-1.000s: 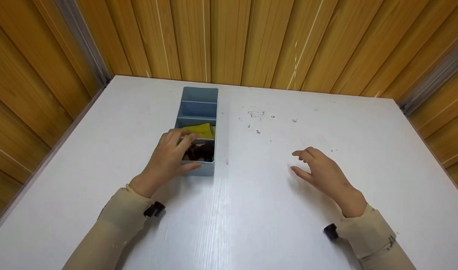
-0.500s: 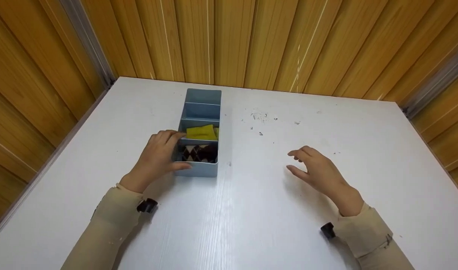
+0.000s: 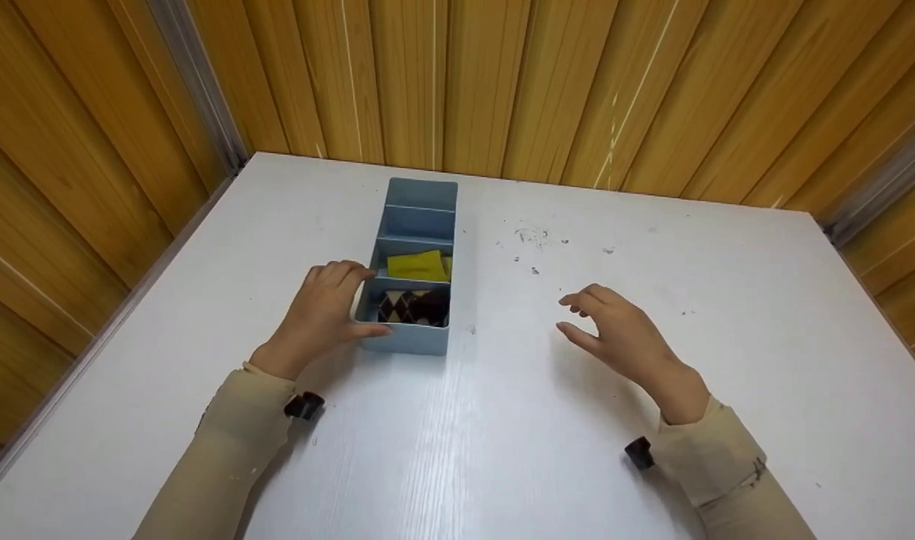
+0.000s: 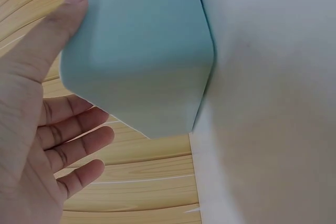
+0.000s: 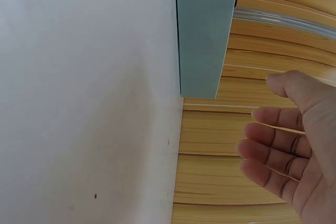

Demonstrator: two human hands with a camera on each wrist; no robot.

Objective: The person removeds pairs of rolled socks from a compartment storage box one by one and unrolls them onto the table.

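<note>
A blue-grey divided storage box [image 3: 406, 340] stands on the white table, its compartments in a row running away from me. In the nearest compartment lies a brown and cream diamond-patterned cloth [image 3: 399, 306]; behind it a folded yellow cloth [image 3: 416, 265] fills part of the following one. My left hand [image 3: 319, 311] is at the box's near left corner, thumb by the front rim and fingers loosely bent by the left side. Whether it touches the box I cannot tell. Apart from the box, my right hand [image 3: 626, 334] hovers over the table to the right, fingers relaxed, holding nothing.
The two far compartments [image 3: 420, 223] show only bare walls and dividers. Dark scuff marks [image 3: 532, 237] dot the white table [image 3: 502, 450] right of the box. Wood-patterned panels [image 3: 487, 82] enclose the back and sides. A small black device [image 3: 304, 406] sits at each wrist.
My left hand has drawn back from over the near compartments to the box's left side, uncovering the patterned cloth. The right hand has moved left, closer to the box. The head view has shifted slightly.
</note>
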